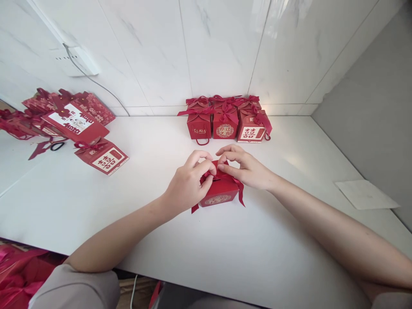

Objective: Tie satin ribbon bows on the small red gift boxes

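A small red gift box (220,193) with a gold emblem on its front stands on the white table (206,240), in the middle. My left hand (189,182) and my right hand (246,167) meet over its top. The fingers of both hands pinch the red ribbon (240,191) at the box's closure. One ribbon tail hangs down the box's right side, another shows at its lower left corner. The top flaps are mostly hidden under my fingers.
Several finished red boxes with bows (225,120) stand in a cluster against the back wall. A pile of flat, unfolded red boxes (69,118) lies at the far left, one (103,156) apart from it. A white sheet (365,194) lies at the right edge. A wall socket with a cable (82,62) is upper left.
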